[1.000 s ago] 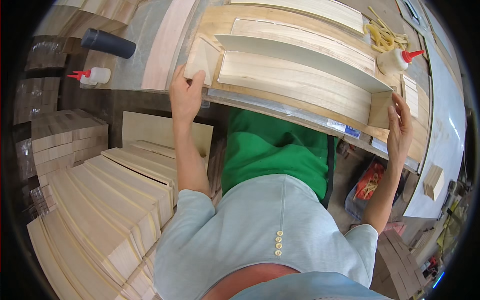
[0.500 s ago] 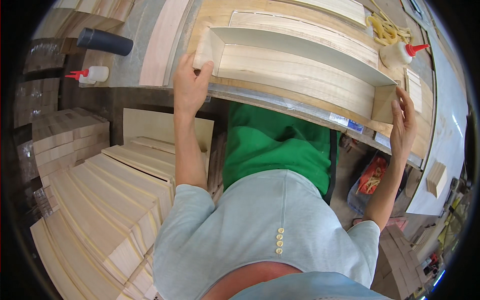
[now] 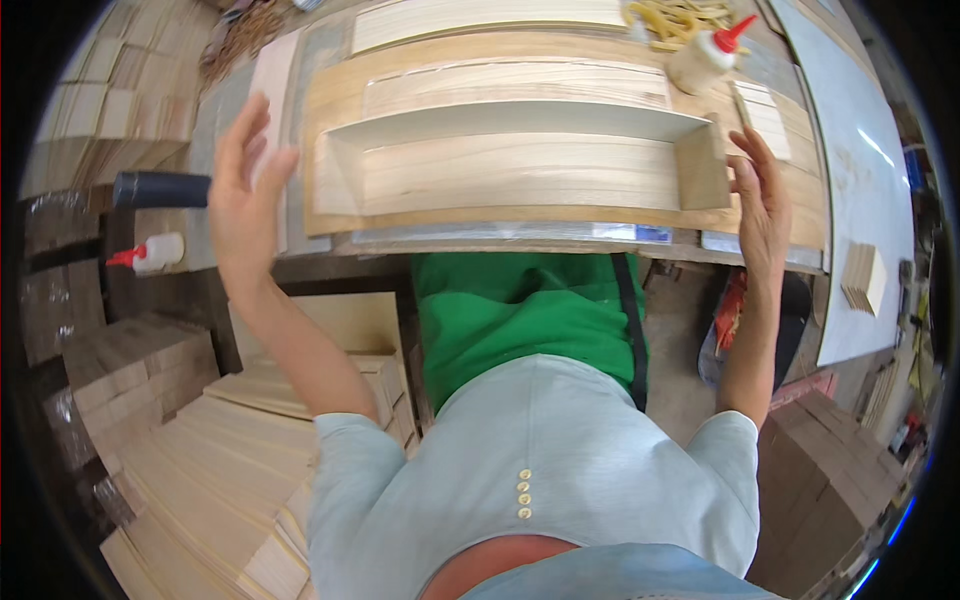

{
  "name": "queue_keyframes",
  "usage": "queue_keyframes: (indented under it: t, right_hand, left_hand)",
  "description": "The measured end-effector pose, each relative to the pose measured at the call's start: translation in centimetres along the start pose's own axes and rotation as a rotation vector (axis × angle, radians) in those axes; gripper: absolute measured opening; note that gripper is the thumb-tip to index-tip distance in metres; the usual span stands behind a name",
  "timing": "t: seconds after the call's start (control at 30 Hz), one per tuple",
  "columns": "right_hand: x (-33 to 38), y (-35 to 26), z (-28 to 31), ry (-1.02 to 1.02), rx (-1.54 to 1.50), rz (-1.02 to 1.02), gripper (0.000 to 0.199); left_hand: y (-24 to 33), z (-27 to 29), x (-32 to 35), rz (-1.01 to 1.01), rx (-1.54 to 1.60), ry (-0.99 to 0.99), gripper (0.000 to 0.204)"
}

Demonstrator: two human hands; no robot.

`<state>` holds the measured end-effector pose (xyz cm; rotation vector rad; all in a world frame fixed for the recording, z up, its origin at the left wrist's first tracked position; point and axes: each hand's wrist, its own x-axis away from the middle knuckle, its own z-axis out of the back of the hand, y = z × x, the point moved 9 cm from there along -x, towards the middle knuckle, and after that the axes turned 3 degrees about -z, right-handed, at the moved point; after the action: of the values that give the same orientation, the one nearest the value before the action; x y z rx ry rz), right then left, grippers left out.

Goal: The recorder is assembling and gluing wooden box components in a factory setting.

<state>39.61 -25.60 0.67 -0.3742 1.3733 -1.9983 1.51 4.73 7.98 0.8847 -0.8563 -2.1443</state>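
A long, pale wooden box (image 3: pixel 520 172) lies lengthwise before me, with a thin far wall and a short panel at each end. My left hand (image 3: pixel 247 195) is off to its left, fingers spread and a little blurred, holding nothing. Beside the right end panel (image 3: pixel 704 165) is my right hand (image 3: pixel 762 195), its fingers apart and slightly bent. Its fingertips come close to that panel; whether they touch I cannot tell. Under the box is a wooden board (image 3: pixel 335 100) on the workbench. A thin wooden slat (image 3: pixel 520 84) lies just behind the box.
A white glue bottle with a red tip (image 3: pixel 703 62) stands at the far right, near yellowish bands (image 3: pixel 680 20). Small slats (image 3: pixel 763 120) lie by it. On the left are a dark cylinder (image 3: pixel 165 190) and another glue bottle (image 3: pixel 158 253). Stacked planks (image 3: pixel 205 460) fill the lower left.
My left hand has let go of the box's left end and moved away leftward. The right hand has loosened at the right end. The box now sits level on the board; the view has shifted.
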Motion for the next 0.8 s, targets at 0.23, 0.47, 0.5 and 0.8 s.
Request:
queue_keyframes:
  t: [0.23,0.47,0.5,0.8]
  right_hand:
    - [1.4,0.6,2.5,0.104,-0.059,-0.046,0.039]
    - [4.1,3.0,6.1,0.188,-0.068,-0.120,0.040]
    - [4.5,3.3,6.6,0.200,-0.061,-0.142,0.040]
    - [5.0,3.1,6.8,0.209,-0.175,-0.109,0.035]
  left_hand:
    - [1.5,-15.9,-9.9,-0.174,-0.348,-0.696,0.058]
    - [-2.5,-23.8,-10.3,-0.101,-0.741,-0.968,0.066]
    - [-2.9,-24.1,-10.5,-0.123,-0.731,-0.970,0.065]
    - [-4.0,-19.7,-12.6,0.062,-0.261,-0.922,0.040]
